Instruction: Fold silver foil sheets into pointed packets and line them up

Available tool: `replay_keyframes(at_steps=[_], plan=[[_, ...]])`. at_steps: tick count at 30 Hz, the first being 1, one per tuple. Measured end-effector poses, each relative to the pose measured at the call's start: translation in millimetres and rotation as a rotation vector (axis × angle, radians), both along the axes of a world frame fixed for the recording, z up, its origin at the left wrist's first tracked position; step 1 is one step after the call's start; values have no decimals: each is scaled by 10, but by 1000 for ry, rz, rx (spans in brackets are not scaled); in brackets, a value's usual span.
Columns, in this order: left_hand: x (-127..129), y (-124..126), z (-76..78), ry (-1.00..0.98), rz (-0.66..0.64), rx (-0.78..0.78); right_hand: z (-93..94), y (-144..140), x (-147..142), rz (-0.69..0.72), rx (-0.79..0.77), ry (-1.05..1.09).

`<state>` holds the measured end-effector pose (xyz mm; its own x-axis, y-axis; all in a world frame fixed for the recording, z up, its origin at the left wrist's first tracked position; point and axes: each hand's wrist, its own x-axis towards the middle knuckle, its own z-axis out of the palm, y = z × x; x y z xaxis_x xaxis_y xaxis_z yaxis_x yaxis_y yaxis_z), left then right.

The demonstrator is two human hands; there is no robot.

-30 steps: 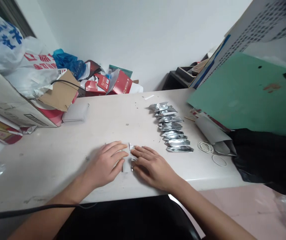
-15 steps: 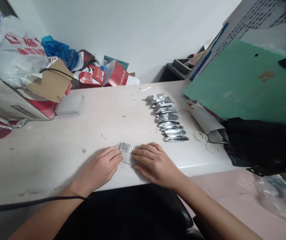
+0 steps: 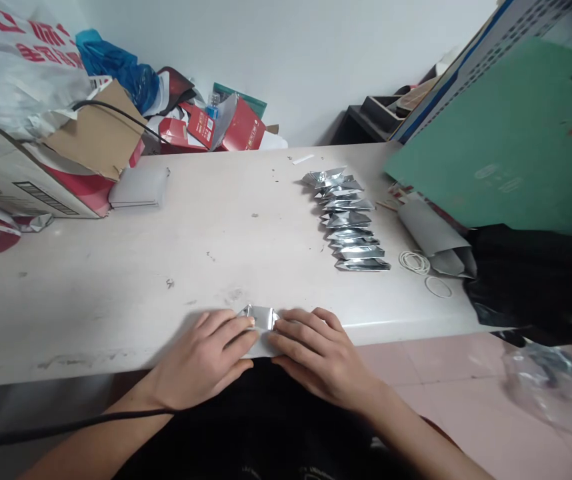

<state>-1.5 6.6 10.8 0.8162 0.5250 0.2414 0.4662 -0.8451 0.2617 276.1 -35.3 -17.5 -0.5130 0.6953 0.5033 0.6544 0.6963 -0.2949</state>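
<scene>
At the front edge of the white table point(image 3: 206, 260) lies a small piece of silver foil paper point(image 3: 263, 318), partly folded, with its creased shiny part on the far side and a plain pale part nearer me. My left hand point(image 3: 213, 357) presses its fingers on the left end of the paper, its thumb low at the table edge. From the other side my right hand point(image 3: 319, 353) has its fingers closed down on the right end. Both hands hide much of the paper. Further right, folded silver foil pieces point(image 3: 351, 220) lie in an overlapping row.
White rubber bands point(image 3: 415, 263) and a rolled grey sheet point(image 3: 431, 237) lie at the right, beside black cloth point(image 3: 531, 277) and a green board point(image 3: 506, 140). Back left are a stack of pale sheets point(image 3: 139, 188), a cardboard box point(image 3: 21, 180) and plastic bags. A black cable point(image 3: 66, 425) crosses my left wrist.
Both hands have drawn the foil paper toward me, to the table's front edge. The view has shifted slightly. The row of folded foil pieces looks the same.
</scene>
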Motion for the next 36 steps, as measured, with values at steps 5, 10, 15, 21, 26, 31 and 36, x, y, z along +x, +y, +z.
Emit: replay_keyframes(at_steps=[5, 10, 15, 21, 26, 31, 36], plan=[[33, -52, 13, -71, -8, 14, 27, -43, -10, -41, -7, 75], [56, -11, 43, -146, 59, -66, 38, 72, 79, -45, -62, 5], [79, 167, 76, -139, 62, -51, 23, 299, 126, -45, -105, -21], [117, 402, 66, -112, 92, 17, 26, 577, 107, -45, -18, -54], [180, 442, 21, -189, 149, 1, 16, 652, 85, -65, 9, -21], [206, 390, -26, -219, 220, 36, 14, 628, 68, -64, -29, 76], [190, 348, -38, -314, 284, -60, 33, 572, 12, -172, -175, 122]])
